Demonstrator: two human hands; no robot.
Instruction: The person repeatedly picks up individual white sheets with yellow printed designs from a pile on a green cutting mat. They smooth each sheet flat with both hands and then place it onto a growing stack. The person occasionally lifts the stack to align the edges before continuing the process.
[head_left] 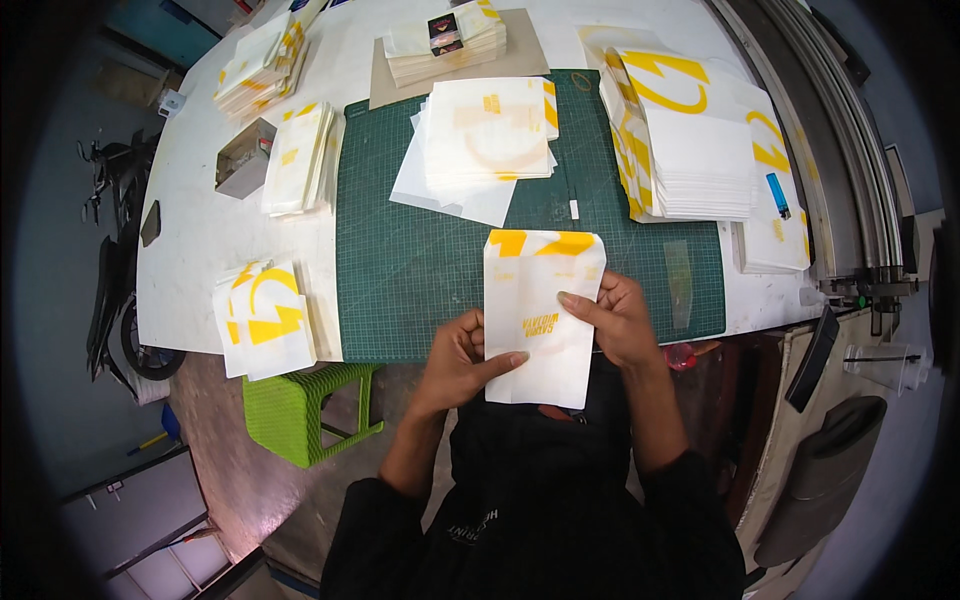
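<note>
Left hand (462,360) and right hand (622,318) pinch a white envelope (535,288) at opposite edges, thumbs (503,366) uppermost.

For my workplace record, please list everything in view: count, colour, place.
Held envelope: one, white and yellow, centre
Table: one, white, upper half
Cutting mat: one, green, on table
Paper stacks: about seven, white and yellow, across table
Cardboard: one, brown, under far-centre stack
Lighter: one, blue, on rightmost stack
Open box: one, grey, left of mat
Stool: one, green, lower left
Motorcycle: one, dark, far left
Cup: one, clear, far right
Left hand: one, bare, envelope's left edge
Right hand: one, bare, envelope's right edge
</note>
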